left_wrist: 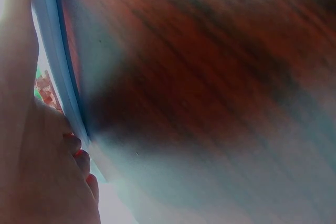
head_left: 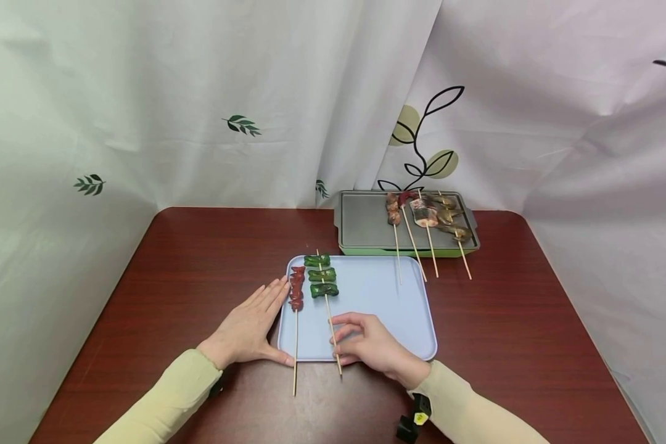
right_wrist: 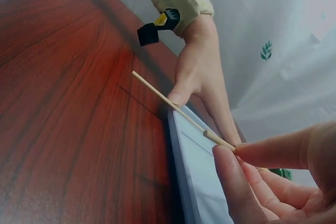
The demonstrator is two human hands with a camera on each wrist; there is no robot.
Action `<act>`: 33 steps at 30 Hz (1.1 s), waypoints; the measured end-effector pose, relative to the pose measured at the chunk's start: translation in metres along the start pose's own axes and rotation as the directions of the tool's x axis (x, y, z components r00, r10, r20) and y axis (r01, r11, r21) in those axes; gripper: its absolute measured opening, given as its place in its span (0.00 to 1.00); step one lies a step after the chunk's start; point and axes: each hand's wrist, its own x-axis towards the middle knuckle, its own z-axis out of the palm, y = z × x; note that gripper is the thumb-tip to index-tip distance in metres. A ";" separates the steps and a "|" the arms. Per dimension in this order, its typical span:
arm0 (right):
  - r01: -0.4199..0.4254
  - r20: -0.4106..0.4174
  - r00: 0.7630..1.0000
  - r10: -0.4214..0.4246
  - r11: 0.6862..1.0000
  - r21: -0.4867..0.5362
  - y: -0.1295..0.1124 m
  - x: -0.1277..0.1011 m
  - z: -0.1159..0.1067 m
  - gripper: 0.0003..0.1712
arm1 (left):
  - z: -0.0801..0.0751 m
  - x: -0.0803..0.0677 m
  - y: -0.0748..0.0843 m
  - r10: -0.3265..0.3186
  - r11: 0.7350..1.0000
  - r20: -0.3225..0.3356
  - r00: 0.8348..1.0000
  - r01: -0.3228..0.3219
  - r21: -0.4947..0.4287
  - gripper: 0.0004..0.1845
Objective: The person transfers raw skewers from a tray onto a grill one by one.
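My left hand [head_left: 250, 327] lies with straight fingers along the left rim of a light blue tray [head_left: 377, 296], its thumb at the tray's near left corner. Beside it on the tray is a skewer of red pieces [head_left: 296, 290], its bare stick reaching past the near rim. To the right lies a green pepper skewer [head_left: 323, 290] with 3 pieces. Its stick [right_wrist: 218, 140] is pinched between the thumb and fingers of my right hand [head_left: 369, 345] near the lower end. In the left wrist view the tray's rim [left_wrist: 60, 56] runs alongside the left hand.
Behind the tray stands a grey grill pan [head_left: 366, 216] with a green base. Several skewers lie on its right half, among them a fish-steak skewer [head_left: 424, 213] and a brown one [head_left: 454, 225]; their sticks overhang its front edge. White curtains [head_left: 227, 74] enclose the dark red table [head_left: 200, 259].
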 end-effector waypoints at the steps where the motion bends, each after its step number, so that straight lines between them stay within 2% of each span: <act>1: 0.004 -0.004 1.000 -0.004 1.000 -0.008 -0.001 -0.001 0.000 0.32 | 0.000 0.000 0.000 -0.001 1.000 0.003 1.000 0.001 0.000 0.79; 12: 0.051 -0.043 0.997 -0.057 0.992 -0.119 -0.014 -0.006 -0.010 0.32 | 0.000 0.000 0.000 -0.002 1.000 0.005 1.000 0.002 -0.003 0.79; 20: 0.109 -0.056 0.991 -0.118 0.983 -0.146 -0.024 -0.010 -0.018 0.33 | 0.000 0.000 0.001 -0.001 1.000 0.005 1.000 0.001 -0.006 0.78; 33: 0.146 -0.060 0.985 -0.159 0.972 -0.186 -0.043 -0.012 -0.034 0.33 | 0.000 0.000 0.000 -0.001 1.000 0.007 1.000 0.001 0.005 0.78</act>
